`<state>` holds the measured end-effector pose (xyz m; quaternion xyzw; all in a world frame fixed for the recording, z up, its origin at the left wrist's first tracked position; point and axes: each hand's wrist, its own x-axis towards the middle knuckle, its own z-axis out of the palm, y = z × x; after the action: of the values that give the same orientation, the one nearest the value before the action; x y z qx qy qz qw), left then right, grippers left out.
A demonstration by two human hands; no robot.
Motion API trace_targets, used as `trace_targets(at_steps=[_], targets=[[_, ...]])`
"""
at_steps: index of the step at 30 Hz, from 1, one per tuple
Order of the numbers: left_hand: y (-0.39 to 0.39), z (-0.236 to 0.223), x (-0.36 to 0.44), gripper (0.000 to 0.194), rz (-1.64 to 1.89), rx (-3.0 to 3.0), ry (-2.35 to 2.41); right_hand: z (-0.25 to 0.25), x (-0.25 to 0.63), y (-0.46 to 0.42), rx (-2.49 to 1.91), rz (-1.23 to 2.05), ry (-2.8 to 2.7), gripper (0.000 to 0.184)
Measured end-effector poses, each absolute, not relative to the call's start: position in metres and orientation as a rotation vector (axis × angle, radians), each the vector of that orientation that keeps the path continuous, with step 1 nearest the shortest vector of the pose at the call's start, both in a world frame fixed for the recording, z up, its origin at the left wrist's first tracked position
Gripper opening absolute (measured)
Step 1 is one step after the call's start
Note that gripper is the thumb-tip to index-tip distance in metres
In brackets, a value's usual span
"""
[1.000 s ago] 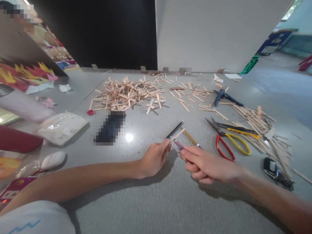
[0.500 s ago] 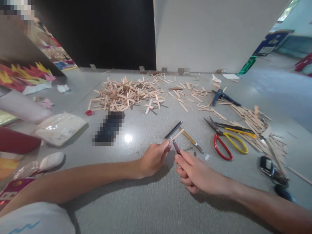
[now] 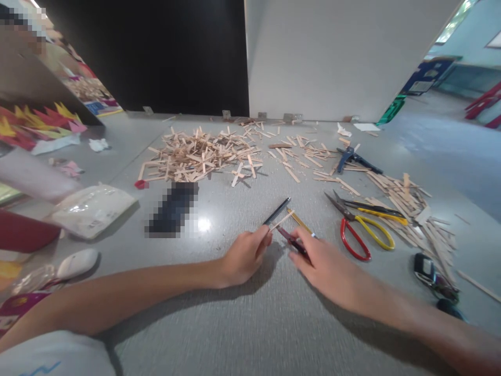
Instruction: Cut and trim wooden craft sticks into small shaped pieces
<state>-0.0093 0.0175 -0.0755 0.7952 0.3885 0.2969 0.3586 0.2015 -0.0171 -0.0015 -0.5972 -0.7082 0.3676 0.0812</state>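
Pinched in the fingers of my left hand (image 3: 243,257) is a thin wooden stick (image 3: 285,219), pointing up and to the right. My right hand (image 3: 329,269) grips a slim knife-like tool (image 3: 286,235) with a dark reddish front part and a black handle. Its tip is close beside the stick; I cannot tell whether they touch. Just beyond the hands lie a dark pen-shaped tool (image 3: 277,210) and a narrow gold-yellow tool (image 3: 302,222), partly hidden by my right hand. Snips (image 3: 348,214) with one red and one yellow handle lie to the right.
A heap of wooden sticks (image 3: 203,151) lies at the back, and more sticks (image 3: 395,188) lie at the right. Dark blue pliers (image 3: 348,156), a yellow-black cutter (image 3: 381,210), keys (image 3: 434,277), a plastic packet (image 3: 94,209) and a white mouse (image 3: 78,262) are around. Upright panels (image 3: 313,57) stand behind.
My right hand has turned and shifted right, its fingers loosening from a fist, and the tool now lies flatter. My left hand keeps hold of the stick. The view has shifted slightly.
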Motion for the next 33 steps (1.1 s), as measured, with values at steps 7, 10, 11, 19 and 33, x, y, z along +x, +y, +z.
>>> trace_targets(at_steps=[7, 10, 11, 19, 33], targets=[[0.015, -0.067, -0.009, 0.039, 0.824, 1.908, 1.024, 0.002, 0.212, -0.01, -1.675, 0.919, -2.114, 0.033], [0.015, -0.066, -0.009, 0.042, 0.83, 1.885, 1.009, 0.012, 0.211, -0.01, -1.683, 1.071, -2.063, 0.041], [0.016, -0.067, -0.009, 0.039, 0.818, 1.9, 1.01, 0.014, 0.21, -0.011, -1.671, 1.149, -2.027, 0.041], [0.016, -0.067, -0.009, 0.045, 0.791, 1.979, 0.98, 0.019, 0.202, -0.016, -1.493, 1.912, -1.42, 0.035], [0.008, -0.082, -0.012, 0.018, 0.772, 2.132, 0.993, -0.014, 0.19, -0.024, -1.45, 2.203, -1.23, 0.024]])
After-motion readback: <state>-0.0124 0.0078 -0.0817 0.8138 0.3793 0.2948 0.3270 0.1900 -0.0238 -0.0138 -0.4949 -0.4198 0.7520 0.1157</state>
